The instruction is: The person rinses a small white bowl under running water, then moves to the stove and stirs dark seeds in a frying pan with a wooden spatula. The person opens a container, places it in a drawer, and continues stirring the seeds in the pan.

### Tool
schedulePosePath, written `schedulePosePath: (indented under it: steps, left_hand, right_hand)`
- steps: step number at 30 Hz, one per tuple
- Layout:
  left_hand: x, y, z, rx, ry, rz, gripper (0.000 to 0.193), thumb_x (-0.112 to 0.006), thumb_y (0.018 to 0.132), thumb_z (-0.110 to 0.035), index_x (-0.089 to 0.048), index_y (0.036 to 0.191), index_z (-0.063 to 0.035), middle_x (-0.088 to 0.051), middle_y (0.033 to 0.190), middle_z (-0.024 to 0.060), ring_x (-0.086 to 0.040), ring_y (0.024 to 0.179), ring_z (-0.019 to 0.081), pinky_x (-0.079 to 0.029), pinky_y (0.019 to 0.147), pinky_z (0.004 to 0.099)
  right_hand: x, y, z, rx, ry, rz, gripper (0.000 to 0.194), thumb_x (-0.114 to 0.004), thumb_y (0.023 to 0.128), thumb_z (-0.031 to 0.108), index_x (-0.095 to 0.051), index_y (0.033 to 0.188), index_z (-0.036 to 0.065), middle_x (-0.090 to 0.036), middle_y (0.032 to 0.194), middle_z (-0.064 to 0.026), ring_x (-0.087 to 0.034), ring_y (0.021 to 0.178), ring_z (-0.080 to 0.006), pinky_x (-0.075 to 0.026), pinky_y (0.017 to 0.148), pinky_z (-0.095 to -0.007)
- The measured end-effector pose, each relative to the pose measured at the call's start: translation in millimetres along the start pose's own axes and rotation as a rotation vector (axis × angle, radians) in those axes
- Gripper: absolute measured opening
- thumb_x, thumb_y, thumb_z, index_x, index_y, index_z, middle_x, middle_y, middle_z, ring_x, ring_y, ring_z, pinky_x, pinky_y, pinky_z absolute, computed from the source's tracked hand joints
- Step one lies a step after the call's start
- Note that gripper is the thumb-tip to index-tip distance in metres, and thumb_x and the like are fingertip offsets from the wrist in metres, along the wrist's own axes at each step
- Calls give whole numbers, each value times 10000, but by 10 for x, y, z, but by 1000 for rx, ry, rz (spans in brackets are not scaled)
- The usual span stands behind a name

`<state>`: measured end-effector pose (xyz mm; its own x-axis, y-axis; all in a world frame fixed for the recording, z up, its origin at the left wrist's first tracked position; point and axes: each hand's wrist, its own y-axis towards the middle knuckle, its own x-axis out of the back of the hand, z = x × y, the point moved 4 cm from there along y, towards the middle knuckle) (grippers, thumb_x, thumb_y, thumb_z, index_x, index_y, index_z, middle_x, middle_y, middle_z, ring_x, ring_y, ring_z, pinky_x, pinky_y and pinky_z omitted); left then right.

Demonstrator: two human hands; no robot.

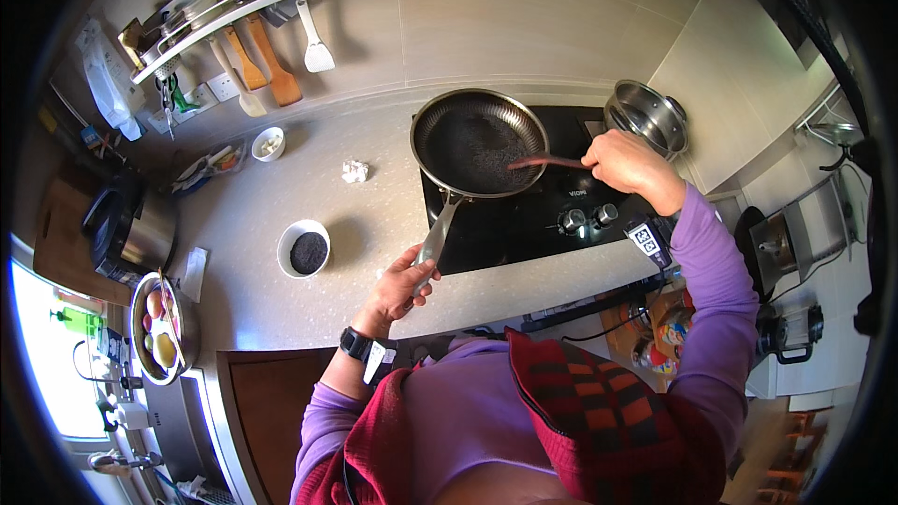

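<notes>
My left hand (pixel 405 285) is closed around the metal handle (pixel 440 237) of a frying pan (pixel 468 135), which sits on a black glass cooktop (pixel 491 238). Small dark grains (pixel 501 158), possibly seeds, are spread over the right part of the pan's dark base. From the right, my right hand (pixel 628 165) grips a reddish-brown spatula or spoon (pixel 551 160). Its tip reaches over the pan's rim to the grains. On the counter, left of my left hand, stands a white bowl (pixel 283 252) holding similar dark grains.
A steel pot (pixel 649 119) stands at the cooktop's back right. Crumpled white paper (pixel 355 170) and a small bowl of white pieces (pixel 269 144) lie left of the pan. A steel bowl of vegetables (pixel 163 337) is at the left edge, below a cooker (pixel 133 228). Wooden spatulas (pixel 283 84) hang from the wall shelf.
</notes>
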<state>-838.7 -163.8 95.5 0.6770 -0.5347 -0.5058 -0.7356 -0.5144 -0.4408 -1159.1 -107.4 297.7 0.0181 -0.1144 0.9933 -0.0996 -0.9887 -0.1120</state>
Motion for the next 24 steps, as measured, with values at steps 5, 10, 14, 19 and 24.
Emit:
schedulePosePath:
  steps: [5,10,14,19,24]
  left_hand:
    - [-1,20,-5,17,-10,62,431,-527,910,-125,-368,1310,-135,-541,808,61,-429,499,71,-341,373,175]
    - [11,17,3,20,-51,69,422,-540,904,-120,-387,1297,-134,-529,782,48,-443,497,73,-336,370,177]
    - [18,10,1,15,-48,67,466,-556,893,-109,-375,1323,-118,-533,761,34,-454,514,77,-363,377,180]
    - [37,29,19,20,-34,52,437,-553,899,-126,-389,1304,-154,-527,776,46,-447,483,75,-335,360,179]
    - [110,71,-13,28,-18,72,483,-565,882,-102,-377,1325,-148,-526,768,42,-449,479,72,-334,352,179]
  right_hand:
    - [-141,133,114,-56,-51,21,190,-546,716,47,-676,851,16,-632,834,-215,-613,819,-385,-495,717,-440]
    - [-206,700,87,-94,-13,-182,213,-462,771,50,-643,820,-51,-613,861,-268,-618,837,-412,-504,703,-460]
    - [-257,991,139,-75,31,-208,199,-478,746,26,-644,823,-50,-609,859,-281,-616,849,-413,-504,702,-458]
    - [-212,707,42,-92,-56,-3,197,-519,679,-15,-644,827,-51,-613,865,-273,-613,860,-413,-506,702,-445]
    - [-31,178,-15,-118,-120,43,218,-564,707,41,-692,883,53,-635,846,-206,-619,816,-369,-497,711,-419]
